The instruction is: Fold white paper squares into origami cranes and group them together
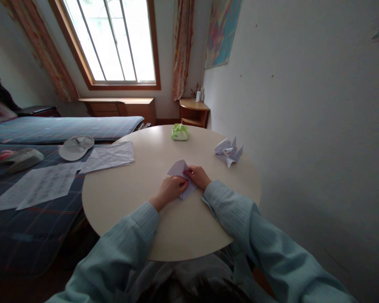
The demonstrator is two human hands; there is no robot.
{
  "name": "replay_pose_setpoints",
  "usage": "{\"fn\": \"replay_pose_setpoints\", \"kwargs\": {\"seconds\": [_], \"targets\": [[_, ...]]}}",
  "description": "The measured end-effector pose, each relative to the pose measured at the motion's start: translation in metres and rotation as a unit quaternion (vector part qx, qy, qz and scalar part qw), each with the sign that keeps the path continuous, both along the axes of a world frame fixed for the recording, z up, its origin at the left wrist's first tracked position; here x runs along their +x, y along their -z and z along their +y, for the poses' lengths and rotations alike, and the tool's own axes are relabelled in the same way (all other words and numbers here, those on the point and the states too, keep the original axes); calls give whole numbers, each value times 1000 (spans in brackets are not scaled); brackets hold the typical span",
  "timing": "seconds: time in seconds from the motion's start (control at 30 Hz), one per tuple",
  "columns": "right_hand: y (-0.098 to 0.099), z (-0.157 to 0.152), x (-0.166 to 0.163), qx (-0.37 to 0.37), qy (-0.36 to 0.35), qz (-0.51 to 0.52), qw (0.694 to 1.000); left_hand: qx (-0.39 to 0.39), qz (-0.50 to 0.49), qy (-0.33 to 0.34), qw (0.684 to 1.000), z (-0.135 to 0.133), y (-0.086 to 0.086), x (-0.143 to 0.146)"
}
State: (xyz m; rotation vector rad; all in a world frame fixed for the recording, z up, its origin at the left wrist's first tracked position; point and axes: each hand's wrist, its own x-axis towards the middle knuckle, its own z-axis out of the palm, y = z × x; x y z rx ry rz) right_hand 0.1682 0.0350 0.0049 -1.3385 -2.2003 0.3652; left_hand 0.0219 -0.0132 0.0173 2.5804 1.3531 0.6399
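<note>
The left hand (pixel 171 187) and right hand (pixel 199 176) pinched the pale lilac, partly folded paper sheet (pixel 178 168) over the cream-coloured round table (pixel 116 193). Folding appeared in progress; the next move seemingly called for a firm crease.

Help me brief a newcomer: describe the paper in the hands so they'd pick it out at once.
Start at the round pale table. Near its middle, the left hand and right hand hold a folded whitish paper. Being held sets it apart from the spiky paper shapes to its right and the flatter sheets at the table's left edge.
</note>
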Motion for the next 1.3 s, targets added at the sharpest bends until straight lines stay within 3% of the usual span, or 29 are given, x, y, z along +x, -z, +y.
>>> {"fn": "replay_pose_setpoints", "kwargs": {"seconds": [0.23, 0.53, 0.83, 1.3], "targets": [[1, 0, -1, -8, 74, -64, 995, 9, -25, 36, 999, 4, 7, -2], [-2, -2, -2, -12, 108, -83, 991, 15, -24, 35, 999, 4, 7, -1], [1, 1, -1, -5, 116, -15, 993, 18, -13, 32, 999, 4, 6, -1], [3, 2, 0, -10, 136, -5, 991, 4, -24, 32, 999, 3, 5, -1]]}}
